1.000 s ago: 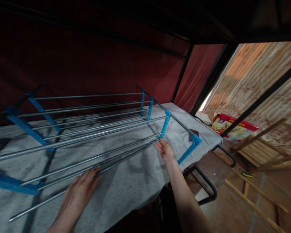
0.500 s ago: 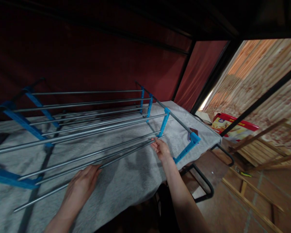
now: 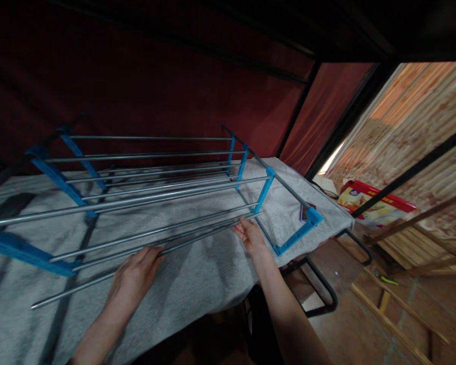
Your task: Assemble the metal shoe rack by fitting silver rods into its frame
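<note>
A loose grey metal tube [image 3: 74,290] slants across the near side of a rack lying on the table. My left hand [image 3: 137,274] is closed around it near its middle. Toward its far right end, my right hand [image 3: 250,234] pinches it with thumb and fingers, close to a blue plastic bracket [image 3: 265,191]. The rack has several metal tubes [image 3: 167,195] running between blue brackets on both sides. One more blue bracket [image 3: 298,235], at the near right corner, has no tube visible in it. The tube's left end sticks out past the left brackets, over the cloth.
A grey cloth [image 3: 213,274] covers the table. A phone [image 3: 307,212] lies near the right corner bracket. Beyond the table are a red and yellow box [image 3: 376,203], a wooden frame [image 3: 399,309] on the floor and black metal legs [image 3: 323,289].
The view has shifted slightly, so the rack appears further right. The loose tube stays in both hands; its left end appears a little higher and further right.
</note>
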A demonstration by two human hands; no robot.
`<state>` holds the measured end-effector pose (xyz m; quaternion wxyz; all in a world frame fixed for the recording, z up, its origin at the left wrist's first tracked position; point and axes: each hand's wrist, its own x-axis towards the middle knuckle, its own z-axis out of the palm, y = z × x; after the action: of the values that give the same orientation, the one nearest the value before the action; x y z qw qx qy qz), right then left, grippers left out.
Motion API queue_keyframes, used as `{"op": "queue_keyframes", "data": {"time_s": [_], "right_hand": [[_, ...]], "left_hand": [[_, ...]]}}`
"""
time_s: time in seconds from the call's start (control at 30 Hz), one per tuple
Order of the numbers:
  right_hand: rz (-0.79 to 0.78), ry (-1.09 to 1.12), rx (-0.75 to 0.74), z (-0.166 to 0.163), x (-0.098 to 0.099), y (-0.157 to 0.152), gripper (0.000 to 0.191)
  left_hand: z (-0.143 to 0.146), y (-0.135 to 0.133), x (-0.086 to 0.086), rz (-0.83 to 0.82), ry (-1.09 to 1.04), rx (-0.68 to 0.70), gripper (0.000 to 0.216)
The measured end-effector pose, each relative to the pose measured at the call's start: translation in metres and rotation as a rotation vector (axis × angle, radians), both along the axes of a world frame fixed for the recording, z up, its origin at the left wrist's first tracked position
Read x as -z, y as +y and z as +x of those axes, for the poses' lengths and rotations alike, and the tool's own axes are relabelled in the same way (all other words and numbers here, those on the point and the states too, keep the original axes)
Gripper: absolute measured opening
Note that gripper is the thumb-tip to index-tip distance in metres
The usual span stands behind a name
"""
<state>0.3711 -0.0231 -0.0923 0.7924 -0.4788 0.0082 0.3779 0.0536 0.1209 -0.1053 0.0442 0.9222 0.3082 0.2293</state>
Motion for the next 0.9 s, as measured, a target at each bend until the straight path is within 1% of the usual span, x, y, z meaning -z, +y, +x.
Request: {"op": "queue_keyframes", "data": {"time_s": [0.1, 0.2, 0.33, 0.43, 0.57, 0.77, 0.9], "right_hand": [[-0.004, 0.019, -0.014, -0.001, 0.001, 0.0, 0.016], [0.017, 0.028, -0.053, -0.003, 0.004, 0.0, 0.014], [0.003, 0.041, -0.121, -0.008, 0.006, 0.001, 0.014], [-0.019, 0.055, -0.141, -0.013, 0.01, 0.002, 0.013], [-0.052, 0.082, -0.182, -0.024, 0.02, 0.006, 0.013], [-0.018, 0.149, -0.34, -0.055, 0.04, 0.008, 0.013], [-0.014, 0.147, -0.336, -0.067, 0.045, 0.01, 0.013]], "left_hand": [[0.0, 0.002, 0.001, -0.013, 0.03, -0.018, 0.043], [0.002, 0.001, 0.003, -0.047, 0.02, -0.021, 0.04], [0.008, -0.006, 0.005, -0.091, 0.027, -0.014, 0.037], [0.013, -0.014, 0.004, -0.109, 0.054, -0.026, 0.033], [0.02, -0.021, 0.0, -0.08, 0.129, -0.025, 0.025], [0.026, -0.032, -0.008, -0.036, 0.196, -0.034, 0.019], [0.028, -0.041, -0.011, 0.001, 0.205, -0.044, 0.022]]}}
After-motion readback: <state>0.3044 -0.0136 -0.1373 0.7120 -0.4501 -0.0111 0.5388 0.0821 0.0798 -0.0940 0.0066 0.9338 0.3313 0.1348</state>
